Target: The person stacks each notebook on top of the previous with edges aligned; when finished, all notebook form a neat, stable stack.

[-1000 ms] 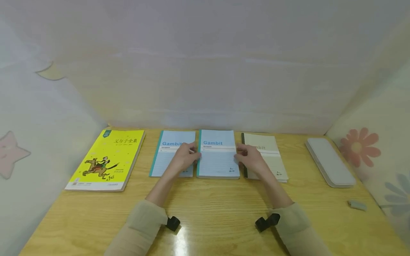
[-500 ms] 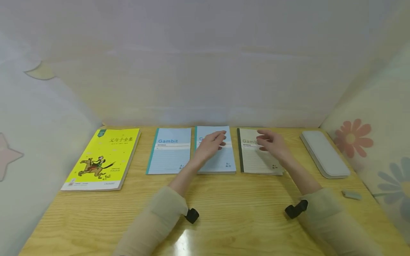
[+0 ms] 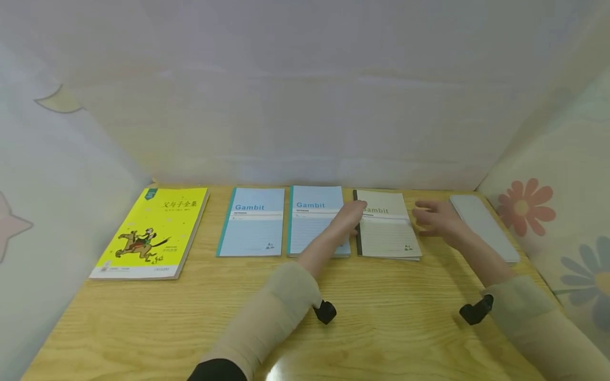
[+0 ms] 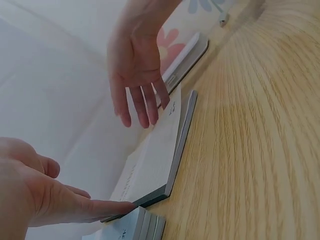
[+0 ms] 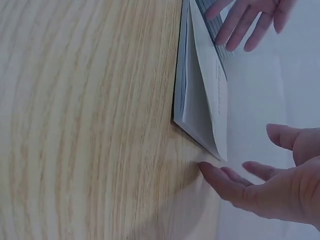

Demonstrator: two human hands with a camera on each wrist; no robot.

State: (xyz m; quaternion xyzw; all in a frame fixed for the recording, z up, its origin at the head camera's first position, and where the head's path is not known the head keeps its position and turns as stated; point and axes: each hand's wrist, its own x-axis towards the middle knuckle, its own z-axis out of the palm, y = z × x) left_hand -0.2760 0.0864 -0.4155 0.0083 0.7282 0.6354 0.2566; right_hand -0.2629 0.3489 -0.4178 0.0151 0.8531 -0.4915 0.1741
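Note:
A beige "Gambit" notebook [image 3: 388, 233] with a dark spine lies on the wooden table between my two hands. My left hand [image 3: 347, 218] is at its spine edge with the fingers extended; in the left wrist view a fingertip is right at the spine. To the notebook's right, my right hand [image 3: 442, 219] stands with loosely bent fingers and nothing in them. The beige cover [image 5: 212, 80] lifts a little off the pages in the right wrist view. A blue "Gambit" notebook [image 3: 310, 235], partly covered by my left hand and forearm, lies just left of the beige one.
Further left are another blue notebook [image 3: 252, 233] and a thick yellow book [image 3: 147, 227] with a horse-and-rider picture. A pale flat case [image 3: 491, 227] lies at the right, partly behind my right hand. Printed cloth walls [image 3: 286, 106] border the table.
Both hands have left the sides of the middle blue notebook and moved right, to either side of the beige notebook. The head view has shifted slightly.

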